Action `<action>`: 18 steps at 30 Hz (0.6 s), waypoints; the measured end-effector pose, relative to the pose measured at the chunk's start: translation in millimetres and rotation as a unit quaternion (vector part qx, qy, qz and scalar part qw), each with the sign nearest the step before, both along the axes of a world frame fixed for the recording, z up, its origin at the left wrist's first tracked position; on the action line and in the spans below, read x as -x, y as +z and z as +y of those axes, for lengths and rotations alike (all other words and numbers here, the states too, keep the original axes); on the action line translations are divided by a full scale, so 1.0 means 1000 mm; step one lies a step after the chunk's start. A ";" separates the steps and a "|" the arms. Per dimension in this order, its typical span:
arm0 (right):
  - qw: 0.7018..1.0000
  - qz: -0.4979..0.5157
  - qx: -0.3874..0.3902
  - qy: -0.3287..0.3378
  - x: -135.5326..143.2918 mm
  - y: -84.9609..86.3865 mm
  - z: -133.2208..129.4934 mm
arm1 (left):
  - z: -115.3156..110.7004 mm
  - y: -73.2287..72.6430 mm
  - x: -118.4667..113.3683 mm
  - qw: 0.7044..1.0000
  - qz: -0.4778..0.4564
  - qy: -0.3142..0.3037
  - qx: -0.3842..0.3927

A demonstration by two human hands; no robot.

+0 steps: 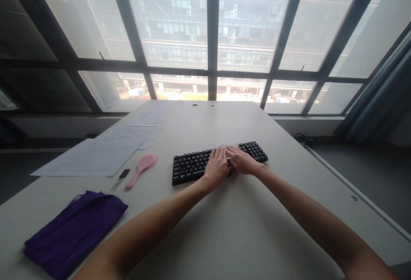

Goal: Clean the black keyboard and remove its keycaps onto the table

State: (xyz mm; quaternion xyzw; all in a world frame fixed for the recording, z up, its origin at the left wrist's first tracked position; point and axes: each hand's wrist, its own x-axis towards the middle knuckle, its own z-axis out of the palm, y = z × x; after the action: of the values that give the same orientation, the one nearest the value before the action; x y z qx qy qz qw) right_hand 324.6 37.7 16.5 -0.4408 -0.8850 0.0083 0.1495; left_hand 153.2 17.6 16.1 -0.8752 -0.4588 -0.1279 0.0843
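A black keyboard lies slightly slanted on the white table. My left hand rests over its middle, fingers stretched forward and lying flat on the keys. My right hand is just beside it, touching it, with the fingers pointing left and forward and pressed together. Something thin and pale peeks out past the fingertips, and a bit of white shows between the hands near the right thumb. What it is I cannot make out; the hands cover most of it. The number pad at the right end is uncovered.
Left of the keyboard are a pink hairbrush and a small black-ended item. A folded purple cloth lies at the near left. White paper sheets spread along the left side of the white table. Large windows stand beyond.
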 end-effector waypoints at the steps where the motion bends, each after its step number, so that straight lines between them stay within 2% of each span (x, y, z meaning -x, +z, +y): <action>1: 1.000 0.000 -0.006 -0.005 0.004 -0.003 -0.004 | -0.001 -0.001 0.005 1.000 0.002 -0.005 -0.004; 5: 0.999 0.011 -0.027 -0.030 0.022 -0.012 -0.025 | -0.007 -0.006 0.023 0.999 0.017 -0.022 -0.023; 8: 0.999 0.004 -0.044 -0.024 0.026 -0.017 -0.039 | -0.017 -0.011 0.029 0.999 0.024 -0.029 -0.038; 12: 0.997 -0.015 -0.078 -0.003 0.014 -0.019 -0.047 | -0.026 -0.017 0.024 0.998 0.018 -0.028 -0.048; 18: 0.993 0.006 -0.114 0.020 0.000 -0.018 -0.042 | -0.023 -0.015 0.018 0.997 0.001 -0.032 -0.073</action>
State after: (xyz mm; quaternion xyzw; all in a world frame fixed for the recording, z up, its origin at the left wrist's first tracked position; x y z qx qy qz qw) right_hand 324.9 -3.9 -1.1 -0.4026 -0.8882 -0.0870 0.2035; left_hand 135.6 -5.4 1.2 -0.8809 -0.4201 -0.1633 0.1443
